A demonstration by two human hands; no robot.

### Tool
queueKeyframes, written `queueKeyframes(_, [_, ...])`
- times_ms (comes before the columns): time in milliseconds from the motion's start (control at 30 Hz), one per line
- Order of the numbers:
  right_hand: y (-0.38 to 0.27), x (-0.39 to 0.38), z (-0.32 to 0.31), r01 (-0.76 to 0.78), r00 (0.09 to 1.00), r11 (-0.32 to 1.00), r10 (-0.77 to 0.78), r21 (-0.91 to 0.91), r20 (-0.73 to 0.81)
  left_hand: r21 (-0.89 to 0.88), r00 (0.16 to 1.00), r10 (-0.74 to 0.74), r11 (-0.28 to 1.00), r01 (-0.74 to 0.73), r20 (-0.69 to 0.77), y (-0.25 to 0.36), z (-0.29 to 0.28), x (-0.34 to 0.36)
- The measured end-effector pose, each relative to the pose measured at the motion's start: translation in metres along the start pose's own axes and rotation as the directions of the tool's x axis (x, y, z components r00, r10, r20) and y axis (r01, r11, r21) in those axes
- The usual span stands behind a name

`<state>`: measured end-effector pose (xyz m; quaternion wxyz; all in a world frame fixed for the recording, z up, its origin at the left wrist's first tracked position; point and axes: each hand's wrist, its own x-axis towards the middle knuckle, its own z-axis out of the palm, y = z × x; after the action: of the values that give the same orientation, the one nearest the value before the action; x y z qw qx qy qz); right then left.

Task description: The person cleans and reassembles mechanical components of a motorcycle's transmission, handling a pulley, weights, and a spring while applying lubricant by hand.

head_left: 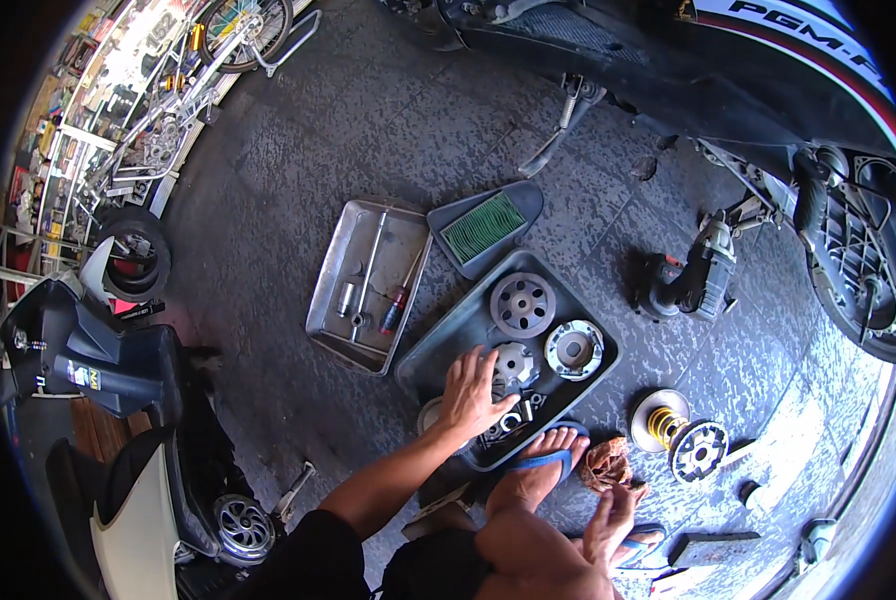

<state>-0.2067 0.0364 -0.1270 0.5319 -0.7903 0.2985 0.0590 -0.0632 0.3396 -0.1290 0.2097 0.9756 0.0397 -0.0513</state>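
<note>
My left hand point(467, 400) reaches over the black tray point(438, 345) with fingers spread and thumb apart. Its fingertips are next to a grey metal pulley part point(514, 366); whether they touch it cannot be made out. In the same tray are a round clutch bell point(523, 305) with holes, a clutch shoe assembly point(574, 350) and small metal parts point(513, 420) below my thumb. Part of another round piece shows beside my wrist. My right hand point(610, 520), low by my knee, is closed on a crumpled reddish-brown rag point(606, 464); some fingers are hidden.
A metal pan point(320, 300) holds a ratchet, a socket and a screwdriver. Beyond lies a green air filter point(483, 227). To the right are a power tool point(698, 275) and a yellow-spring pulley assembly point(668, 425). Scooters point(608, 60) stand around; my sandalled foot point(538, 470) borders the tray.
</note>
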Motion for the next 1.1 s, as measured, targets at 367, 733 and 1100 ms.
queueKeyframes(367, [-0.058, 0.022, 0.033, 0.224, 0.958, 0.951, -0.175, -0.215, 0.226, 0.248, 0.969, -0.224, 0.949, 0.193, 0.101, 0.032, 0.022, 0.044])
queueKeyframes(733, [-0.094, 0.058, 0.131, 0.725, 0.663, 0.625, -0.520, -0.289, 0.539, -0.825, 0.790, -0.524, 0.563, 0.043, -0.317, -0.044, -0.003, 0.026])
queueKeyframes(1100, [-0.096, 0.100, 0.187, 0.899, 0.362, 0.386, -0.393, -0.206, 0.845, -0.841, 0.846, -0.245, -0.412, 0.352, 0.474, -0.038, -0.053, -0.044])
